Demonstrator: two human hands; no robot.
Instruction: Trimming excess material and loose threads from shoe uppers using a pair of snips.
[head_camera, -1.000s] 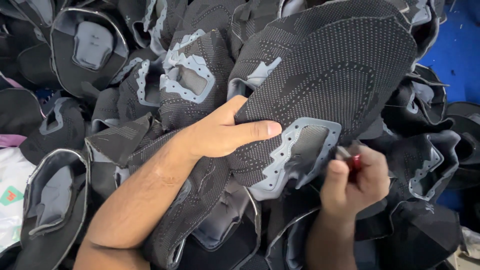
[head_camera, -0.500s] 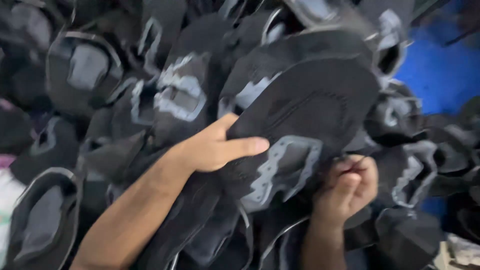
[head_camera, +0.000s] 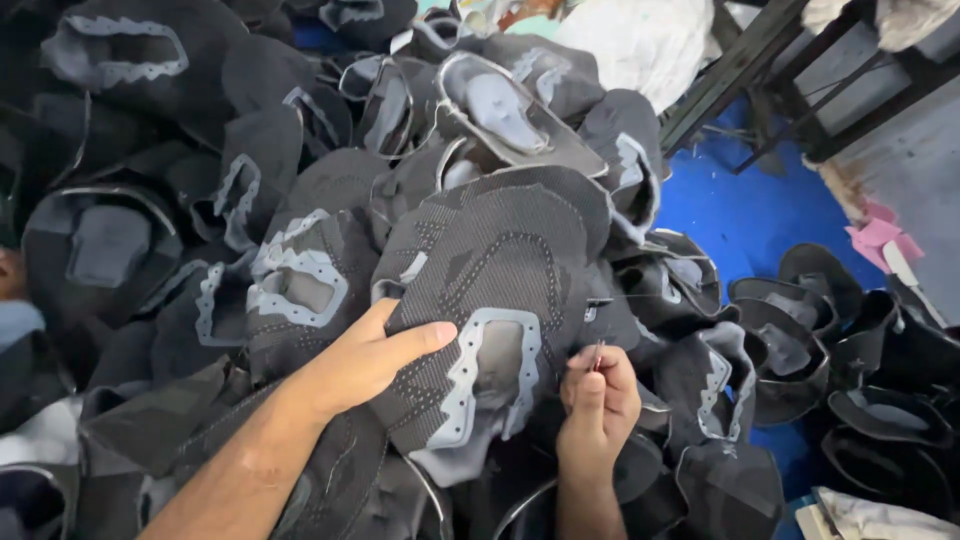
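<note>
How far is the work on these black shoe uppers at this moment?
Done: cannot tell; no finished stack stands apart. In hand: the left hand holds one black knit upper flat, while the right hand pinches a small thin tool at its edge. Left: a large pile of similar uppers all around.

packages: none visible | labels: none visible | signs: none | screens: none
</note>
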